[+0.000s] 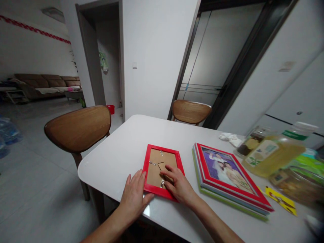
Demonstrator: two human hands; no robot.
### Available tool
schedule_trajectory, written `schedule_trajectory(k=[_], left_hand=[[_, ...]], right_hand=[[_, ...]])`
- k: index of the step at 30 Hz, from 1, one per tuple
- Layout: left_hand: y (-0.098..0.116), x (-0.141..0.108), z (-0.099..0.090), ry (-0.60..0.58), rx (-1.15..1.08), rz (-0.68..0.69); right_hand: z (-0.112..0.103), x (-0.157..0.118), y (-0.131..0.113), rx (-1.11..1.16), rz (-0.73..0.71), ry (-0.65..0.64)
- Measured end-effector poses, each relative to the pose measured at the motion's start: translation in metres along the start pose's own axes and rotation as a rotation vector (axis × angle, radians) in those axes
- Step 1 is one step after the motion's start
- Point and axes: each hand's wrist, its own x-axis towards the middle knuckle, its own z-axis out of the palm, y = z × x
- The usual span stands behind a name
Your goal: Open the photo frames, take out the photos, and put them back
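A red picture frame (162,147) lies face down on the white table, its brown backing board (155,173) turned up. Small metal clips (162,184) sit along the edges of the board, and thin dark lines mark its middle. My left hand (134,194) rests at the frame's lower left corner with fingers stretched out and thumb along the near edge. Over the right part of the backing is my right hand (177,184), its fingers bent and apart near the lower clip. I see nothing held in it.
Right of the frame lies a stack of picture frames (233,179), a red one with a photo on top. Beyond it stand a bottle of yellow liquid (275,152), a jar (253,140) and a yellow card (280,200). Wooden chairs (81,128) stand around the table (113,152).
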Motion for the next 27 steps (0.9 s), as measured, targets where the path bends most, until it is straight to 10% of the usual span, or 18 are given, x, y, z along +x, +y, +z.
schedule_trajectory(k=[14, 27], left_hand=[[-0.008, 0.011, -0.007, -0.081, -0.106, 0.248], [-0.008, 0.014, -0.007, -0.058, -0.203, 0.221]], right_hand=[[-0.007, 0.005, -0.008, 0.04, -0.117, -0.149], [0.011, 0.046, -0.02, -0.123, -0.008, 0.074]])
